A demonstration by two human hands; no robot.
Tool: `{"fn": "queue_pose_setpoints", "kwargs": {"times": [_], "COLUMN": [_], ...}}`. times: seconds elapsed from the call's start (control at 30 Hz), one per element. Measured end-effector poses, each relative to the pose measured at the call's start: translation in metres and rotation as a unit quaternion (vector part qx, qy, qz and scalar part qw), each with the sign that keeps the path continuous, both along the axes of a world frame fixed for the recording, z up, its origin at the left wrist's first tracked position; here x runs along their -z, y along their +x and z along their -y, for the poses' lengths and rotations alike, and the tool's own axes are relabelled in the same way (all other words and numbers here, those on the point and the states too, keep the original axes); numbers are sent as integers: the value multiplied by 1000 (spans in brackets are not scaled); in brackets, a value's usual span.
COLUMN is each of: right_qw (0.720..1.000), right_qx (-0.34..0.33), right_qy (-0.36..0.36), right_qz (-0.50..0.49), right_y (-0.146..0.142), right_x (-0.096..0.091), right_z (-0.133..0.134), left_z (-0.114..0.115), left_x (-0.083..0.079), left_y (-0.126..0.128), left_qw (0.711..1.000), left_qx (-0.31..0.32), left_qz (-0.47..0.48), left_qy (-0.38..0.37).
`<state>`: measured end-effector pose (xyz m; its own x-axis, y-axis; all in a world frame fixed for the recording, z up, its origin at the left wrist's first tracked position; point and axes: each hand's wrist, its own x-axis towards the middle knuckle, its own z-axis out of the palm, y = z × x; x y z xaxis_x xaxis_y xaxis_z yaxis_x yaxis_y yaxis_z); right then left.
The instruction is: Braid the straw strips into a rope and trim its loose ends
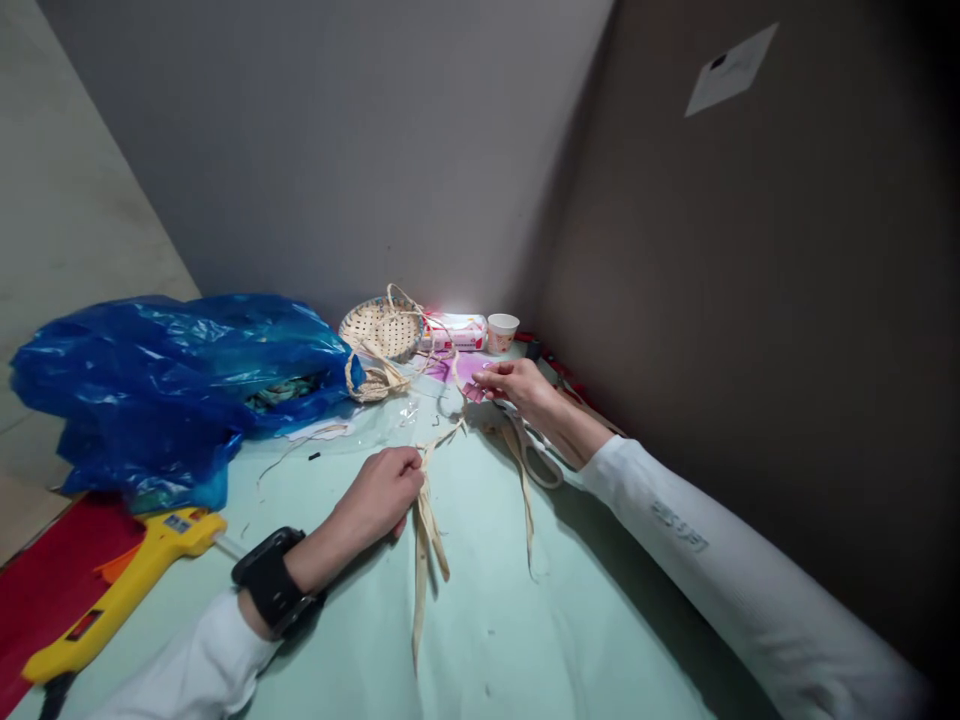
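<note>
My left hand (pixel 381 493) is closed in a pinch on a bundle of pale straw strips (pixel 424 545) that trail toward me over the light green table cover (pixel 487 620). A black watch sits on that wrist. My right hand (pixel 517 388) reaches farther back and pinches a small pink clip (pixel 474 392) near the far end of the strips. More straw strips (pixel 525 480) loop beneath my right forearm.
A blue plastic bag (pixel 165 380) bulges at the left. A yellow glue gun (pixel 120 590) lies near the left edge on red fabric. A woven basket (pixel 381 328), a packet (pixel 454 333) and a paper cup (pixel 502 331) stand against the back wall.
</note>
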<state>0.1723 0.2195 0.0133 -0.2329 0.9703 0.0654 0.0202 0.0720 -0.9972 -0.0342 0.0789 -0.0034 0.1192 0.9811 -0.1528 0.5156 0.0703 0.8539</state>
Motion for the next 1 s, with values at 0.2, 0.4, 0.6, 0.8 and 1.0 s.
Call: {"fn": "queue_pose_setpoints", "kwargs": {"times": [0.2,0.4,0.6,0.8,1.0], "right_qw": [999,997,999,997,996], "right_qx": [49,73,-24,-60,-69], "right_qy": [-3,13,-20,-40,-64], "right_qz": [17,14,22,4,-10], "right_y": [13,32,-3,-34,-44], "right_x": [-14,-31,-3,9,10], "right_z": [-15,-14,32,54,58], "left_z": [2,-5,-8,-4,-2], "left_x": [2,6,7,7,4], "left_y": [-8,-12,-7,-5,-4], "left_qw": [1000,997,995,995,996], "left_qx": [8,-18,-11,14,22], "left_qz": [20,72,95,94,82], "left_qy": [-2,-14,-6,14,25]}}
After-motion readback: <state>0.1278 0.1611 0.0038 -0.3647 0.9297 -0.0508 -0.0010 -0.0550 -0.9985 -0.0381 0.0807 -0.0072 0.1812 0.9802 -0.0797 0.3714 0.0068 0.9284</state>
